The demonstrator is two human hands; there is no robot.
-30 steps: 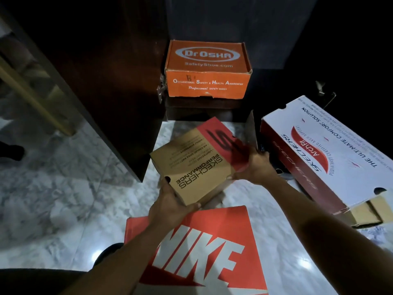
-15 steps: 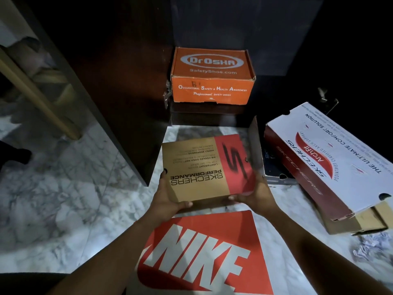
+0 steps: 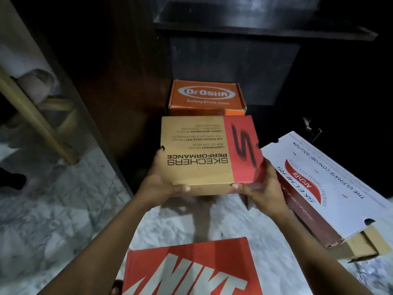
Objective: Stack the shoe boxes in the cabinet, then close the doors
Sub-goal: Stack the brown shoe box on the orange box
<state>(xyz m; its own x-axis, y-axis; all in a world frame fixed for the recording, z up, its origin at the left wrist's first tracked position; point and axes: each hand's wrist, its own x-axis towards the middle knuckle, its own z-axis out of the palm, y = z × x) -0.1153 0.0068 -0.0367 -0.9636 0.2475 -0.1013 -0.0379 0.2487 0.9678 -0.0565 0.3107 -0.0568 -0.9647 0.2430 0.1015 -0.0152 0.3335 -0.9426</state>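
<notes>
A tan and red Skechers Performance box [image 3: 204, 152] hangs level in the air in front of the dark cabinet [image 3: 234, 60]. My left hand [image 3: 161, 179] grips its near left corner and my right hand [image 3: 261, 186] grips its near right corner. Just beyond it, an orange Dr Osha box [image 3: 206, 96] sits on the cabinet's bottom shelf, its front face hidden by the held box. A red Nike box [image 3: 191, 269] lies on the marble floor below my arms. A white and red Skechers Arch Fit box [image 3: 331, 184] lies tilted on the floor at the right.
The cabinet's left door [image 3: 95, 86] stands open, dark brown, reaching toward me. A dark shelf [image 3: 265, 24] spans the cabinet above the orange box. A hinge [image 3: 310, 128] shows on the right side. Pale marble floor [image 3: 53, 220] and a wooden furniture leg [image 3: 36, 118] lie at the left.
Both hands have lifted the Skechers Performance box up and forward toward the cabinet; it now covers the front of the orange box. It went from tilted to level.
</notes>
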